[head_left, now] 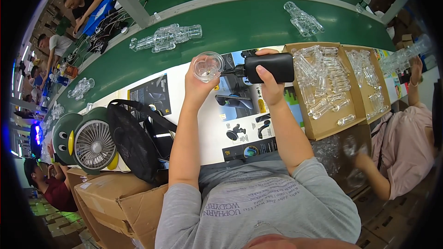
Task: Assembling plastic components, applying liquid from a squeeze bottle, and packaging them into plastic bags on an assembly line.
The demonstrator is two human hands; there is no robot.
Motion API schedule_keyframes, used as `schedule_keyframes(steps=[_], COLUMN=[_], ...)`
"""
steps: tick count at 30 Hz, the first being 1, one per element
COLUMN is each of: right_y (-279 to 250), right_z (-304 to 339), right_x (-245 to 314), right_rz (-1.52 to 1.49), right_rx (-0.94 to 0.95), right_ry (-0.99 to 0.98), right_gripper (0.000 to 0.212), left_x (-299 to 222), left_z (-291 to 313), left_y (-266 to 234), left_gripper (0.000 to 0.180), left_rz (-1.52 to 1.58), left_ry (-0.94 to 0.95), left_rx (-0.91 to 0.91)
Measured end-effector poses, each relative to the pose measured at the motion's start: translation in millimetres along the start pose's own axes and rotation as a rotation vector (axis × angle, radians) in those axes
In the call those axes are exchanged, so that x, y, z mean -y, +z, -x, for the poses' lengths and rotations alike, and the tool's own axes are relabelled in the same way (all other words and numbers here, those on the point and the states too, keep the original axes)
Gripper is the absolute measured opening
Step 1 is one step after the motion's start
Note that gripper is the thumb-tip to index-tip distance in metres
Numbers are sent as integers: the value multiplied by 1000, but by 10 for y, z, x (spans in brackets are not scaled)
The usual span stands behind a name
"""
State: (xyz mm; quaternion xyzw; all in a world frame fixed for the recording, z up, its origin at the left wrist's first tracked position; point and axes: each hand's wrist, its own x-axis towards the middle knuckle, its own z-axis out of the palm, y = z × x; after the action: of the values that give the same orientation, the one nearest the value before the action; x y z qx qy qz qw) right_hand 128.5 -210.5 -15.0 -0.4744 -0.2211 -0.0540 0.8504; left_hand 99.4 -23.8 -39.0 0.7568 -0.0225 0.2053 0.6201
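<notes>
your left hand has its grip closed round a small clear plastic cup-shaped part, fingers on its outer wall, mouth turned toward you. your right hand is clamped round the body of a black squeeze bottle, held on its side with the thin nozzle touching the rim of the clear part. both are held up above the white worktop, over the printed product cards near its far edge.

the clear part looks light, stiff and smooth, so it may slip or crack under a hard pinch; hold it by the side wall, not the thin rim. the bottle looks soft-walled and should give under pressure, so take it mid-body with the thumb on top.

count: one clear part in hand, one bottle. two open cardboard boxes at the right edge hold many more clear parts, too many to count. further loose clusters lie on the green conveyor belt beyond. a penguin-shaped desk fan and a black mesh bag sit at the left near edge.
</notes>
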Motion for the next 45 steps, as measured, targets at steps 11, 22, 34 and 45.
schedule_keyframes(steps=[11, 22, 34, 45], right_y=[-5, -14, -3, -55], right_z=[-12, -22, -17, -29], right_x=[8, 9, -9, -47], right_rz=[-6, -32, -5, 31], right_rx=[-14, -45, -46, -50], right_ry=[6, 36, 22, 31], right_gripper=[30, 31, 30, 33], left_x=[2, -19, -30, -5], left_z=[0, 7, 2, -11], left_y=[31, 38, 54, 36], left_gripper=[49, 60, 62, 58], left_rz=[-3, -57, -32, -25], left_ry=[0, 49, 60, 80], left_rx=[-53, -98, -91, -106])
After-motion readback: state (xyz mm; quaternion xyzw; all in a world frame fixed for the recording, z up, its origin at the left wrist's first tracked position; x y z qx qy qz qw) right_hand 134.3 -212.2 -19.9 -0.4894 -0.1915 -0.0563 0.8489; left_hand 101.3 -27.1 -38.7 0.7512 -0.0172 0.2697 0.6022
